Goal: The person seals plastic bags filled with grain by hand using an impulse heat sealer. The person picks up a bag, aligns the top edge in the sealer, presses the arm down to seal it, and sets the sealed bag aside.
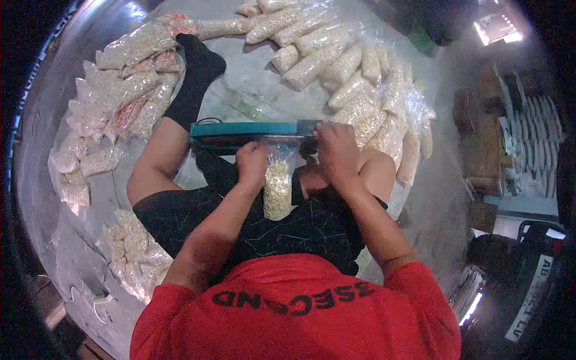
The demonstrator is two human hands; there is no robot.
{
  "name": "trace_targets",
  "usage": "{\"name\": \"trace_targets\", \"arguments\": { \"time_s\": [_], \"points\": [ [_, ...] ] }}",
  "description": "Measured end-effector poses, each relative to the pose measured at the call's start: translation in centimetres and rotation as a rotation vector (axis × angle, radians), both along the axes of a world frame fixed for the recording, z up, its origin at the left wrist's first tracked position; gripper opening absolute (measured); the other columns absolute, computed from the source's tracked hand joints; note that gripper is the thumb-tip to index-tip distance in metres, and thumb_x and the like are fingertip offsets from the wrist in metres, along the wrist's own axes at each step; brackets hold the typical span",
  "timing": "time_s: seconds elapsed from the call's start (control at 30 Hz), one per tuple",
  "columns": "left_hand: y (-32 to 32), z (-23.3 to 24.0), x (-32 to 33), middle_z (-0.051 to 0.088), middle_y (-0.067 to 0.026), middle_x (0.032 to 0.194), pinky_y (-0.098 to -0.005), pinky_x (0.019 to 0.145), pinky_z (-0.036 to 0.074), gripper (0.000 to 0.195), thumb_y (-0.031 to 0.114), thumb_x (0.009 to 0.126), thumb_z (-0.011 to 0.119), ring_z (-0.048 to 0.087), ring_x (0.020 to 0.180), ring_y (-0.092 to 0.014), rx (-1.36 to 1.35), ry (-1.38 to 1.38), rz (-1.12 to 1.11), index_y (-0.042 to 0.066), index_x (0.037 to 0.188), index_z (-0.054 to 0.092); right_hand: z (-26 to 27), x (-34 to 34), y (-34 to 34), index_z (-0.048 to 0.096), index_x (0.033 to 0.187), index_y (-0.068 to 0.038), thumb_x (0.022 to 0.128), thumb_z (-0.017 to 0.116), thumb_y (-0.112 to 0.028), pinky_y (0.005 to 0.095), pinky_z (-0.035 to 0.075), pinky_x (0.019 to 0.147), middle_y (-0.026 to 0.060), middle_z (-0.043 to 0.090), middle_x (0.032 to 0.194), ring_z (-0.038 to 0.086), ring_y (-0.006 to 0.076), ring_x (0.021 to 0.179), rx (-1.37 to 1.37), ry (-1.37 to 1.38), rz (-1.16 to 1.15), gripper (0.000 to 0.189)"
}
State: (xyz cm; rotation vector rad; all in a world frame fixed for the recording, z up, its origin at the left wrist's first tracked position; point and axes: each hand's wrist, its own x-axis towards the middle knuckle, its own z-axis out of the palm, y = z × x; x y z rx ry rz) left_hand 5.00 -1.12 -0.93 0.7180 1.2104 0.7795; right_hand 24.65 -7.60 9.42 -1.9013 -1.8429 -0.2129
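A clear plastic bag (277,191) of pale puffed snack pieces hangs in front of my lap, its flattened upper part reaching up to a teal impulse sealer (245,129). My left hand (253,164) is closed on the bag's upper left edge, just below the sealer. At the sealer's right end, my right hand (336,146) has its fingers curled over the dark end of the arm. The sealer lies crosswise between my bent legs. The bag's mouth is partly hidden at the sealer's edge.
Many filled bags (342,67) lie in a curve on the pale floor sheet (243,85), ahead and to the right. More filled bags (121,99), some with red print, are heaped at left. Another filled bag pile (132,256) sits by my left thigh. Cardboard boxes (483,148) stand at far right.
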Motion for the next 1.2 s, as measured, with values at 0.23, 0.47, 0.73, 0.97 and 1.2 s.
{"name": "trace_targets", "arguments": {
  "time_s": [0.23, 0.47, 0.73, 0.97, 1.2],
  "points": [
    [0.2, -1.6, -0.5, 0.07, -0.009, 0.075, -0.0337, 0.06, 0.05, 0.024, 0.017, 0.097, 0.065, 0.063, 0.065, -0.019, 0.101, 0.112, 0.04, -0.004, 0.087, 0.071, 3.6, -2.1, -1.3, 0.067, 0.123, -0.006, 0.08, 0.078, -0.015, 0.0451, 0.049, 0.099, 0.0161, 0.062, 0.128, 0.057, 0.0369, 0.118, 0.05, 0.028, 0.048, 0.044],
    [-4.8, 7.9, -1.1, 0.072, -0.0148, 0.087, -0.0383, 0.071, 0.061, 0.023, 0.018, 0.102, 0.059, 0.072, 0.08, -0.024, 0.207, -0.091, -0.085, -0.004, 0.108, 0.063, -2.8, -4.5, -10.0, 0.038, 0.152, -0.004, 0.081, 0.083, -0.029, 0.0492, 0.037, 0.113, 0.0272, 0.043, 0.149, 0.044, 0.0444, 0.135, 0.019, 0.597, -0.236, 0.088],
    [-8.7, 12.1, -3.4, 0.074, -0.0091, 0.084, -0.0285, 0.071, 0.057, 0.02, 0.017, 0.103, 0.061, 0.069, 0.076, -0.012, 0.299, -0.156, -0.07, -0.002, 0.099, 0.067, -3.2, -4.3, -9.9, 0.049, 0.145, -0.007, 0.075, 0.088, -0.039, 0.0425, 0.042, 0.11, 0.0177, 0.063, 0.133, 0.056, 0.0348, 0.128, -0.725, 0.934, 0.373, 0.086],
    [-7.6, 11.6, -4.1, 0.073, -0.0139, 0.09, -0.0344, 0.071, 0.061, 0.023, 0.021, 0.103, 0.06, 0.072, 0.078, -0.021, 0.241, -0.096, 0.017, -0.001, 0.101, 0.063, -1.1, -6.0, -8.1, 0.059, 0.132, -0.005, 0.078, 0.087, -0.04, 0.0426, 0.047, 0.104, 0.0146, 0.067, 0.127, 0.062, 0.0313, 0.119, -0.929, 0.811, 0.415, 0.07],
    [-3.5, 7.0, -2.1, 0.07, -0.0101, 0.081, -0.0315, 0.062, 0.057, 0.024, 0.019, 0.101, 0.059, 0.069, 0.07, -0.018, 0.073, -0.135, 0.132, -0.003, 0.097, 0.065, -6.6, -5.5, -8.7, 0.065, 0.126, -0.004, 0.085, 0.08, -0.042, 0.0421, 0.051, 0.098, 0.0168, 0.071, 0.119, 0.068, 0.0304, 0.11, -0.867, 1.03, 0.235, 0.058]
  ]
}}
